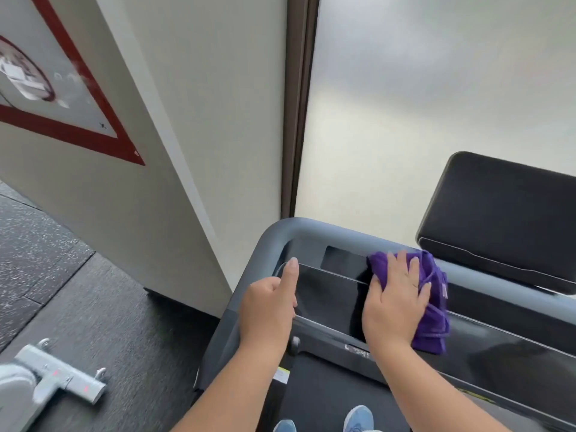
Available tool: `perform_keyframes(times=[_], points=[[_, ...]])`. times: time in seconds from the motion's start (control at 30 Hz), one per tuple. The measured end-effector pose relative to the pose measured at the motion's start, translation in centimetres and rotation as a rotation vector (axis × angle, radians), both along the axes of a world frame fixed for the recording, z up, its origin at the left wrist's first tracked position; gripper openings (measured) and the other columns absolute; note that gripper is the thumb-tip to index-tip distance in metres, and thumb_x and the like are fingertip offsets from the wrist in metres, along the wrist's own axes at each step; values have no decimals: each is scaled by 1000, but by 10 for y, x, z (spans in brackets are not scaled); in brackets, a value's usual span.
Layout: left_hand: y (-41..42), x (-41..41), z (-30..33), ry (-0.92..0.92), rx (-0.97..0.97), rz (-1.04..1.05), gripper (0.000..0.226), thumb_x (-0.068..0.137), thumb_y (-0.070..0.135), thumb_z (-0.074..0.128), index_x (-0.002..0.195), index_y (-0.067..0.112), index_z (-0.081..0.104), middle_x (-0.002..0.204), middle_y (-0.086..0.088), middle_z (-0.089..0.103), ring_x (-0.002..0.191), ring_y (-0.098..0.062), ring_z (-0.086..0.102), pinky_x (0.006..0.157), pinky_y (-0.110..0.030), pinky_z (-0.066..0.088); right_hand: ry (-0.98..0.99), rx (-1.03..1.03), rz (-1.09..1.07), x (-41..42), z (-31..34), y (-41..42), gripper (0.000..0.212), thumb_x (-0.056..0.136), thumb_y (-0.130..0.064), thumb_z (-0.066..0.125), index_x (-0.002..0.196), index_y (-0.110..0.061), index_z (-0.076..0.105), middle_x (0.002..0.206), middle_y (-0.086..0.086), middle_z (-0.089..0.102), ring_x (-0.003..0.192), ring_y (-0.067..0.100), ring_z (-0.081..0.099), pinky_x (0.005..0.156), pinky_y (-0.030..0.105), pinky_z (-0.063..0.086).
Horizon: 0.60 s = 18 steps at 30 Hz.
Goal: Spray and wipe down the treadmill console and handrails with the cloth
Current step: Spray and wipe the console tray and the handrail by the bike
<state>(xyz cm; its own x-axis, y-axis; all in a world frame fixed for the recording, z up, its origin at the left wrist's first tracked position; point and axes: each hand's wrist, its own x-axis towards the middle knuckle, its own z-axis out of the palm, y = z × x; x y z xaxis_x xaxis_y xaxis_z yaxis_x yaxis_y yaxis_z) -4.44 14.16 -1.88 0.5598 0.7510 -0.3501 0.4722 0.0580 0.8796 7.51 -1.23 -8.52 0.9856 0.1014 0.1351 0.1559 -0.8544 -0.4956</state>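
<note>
The treadmill console [330, 294] is a glossy black panel framed by a grey rounded handrail [265, 241]. A purple cloth [433, 319] lies flat on the panel's middle, and my right hand [396, 304] presses down on it with fingers spread. My left hand [268, 310] grips the console's left edge, fingers curled, thumb stretched up along the rim. A tilted black screen [505, 213] rises at the right. No spray bottle is in view.
A white wall panel [174, 151] with a red-bordered sign [62, 98] stands close on the left, and frosted glass lies ahead. Dark speckled rubber floor [62, 275] holds a grey metal machine part [56, 378] at lower left. My blue shoes [358, 419] stand on the belt.
</note>
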Motion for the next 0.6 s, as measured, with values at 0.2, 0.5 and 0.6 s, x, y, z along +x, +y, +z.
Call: perform_keyframes(times=[0.2,0.5,0.6], points=[[-9,-15,-3,131,292,-96,79,95,70,43,67,-2,56,64,-16,63,49,-17,55,51,-31,46,-78,-209,645,-26,-15,81,57,105,-36,41,161,-27,32,171,-10,22,158,6,7,128,39,-8],[-3,-20,5,127,259,-109,76,91,68,36,65,-3,46,56,-13,47,53,-20,40,57,-47,45,-83,-176,619,-56,-17,-46,60,95,-29,50,155,-30,45,165,-16,35,155,2,22,128,38,14],[0,-20,6,109,189,-86,69,88,61,37,67,-4,46,56,-6,43,54,-20,39,56,-38,39,-54,-171,468,-53,-15,-77,57,95,-32,46,152,-28,50,162,-13,40,154,3,27,128,39,16]])
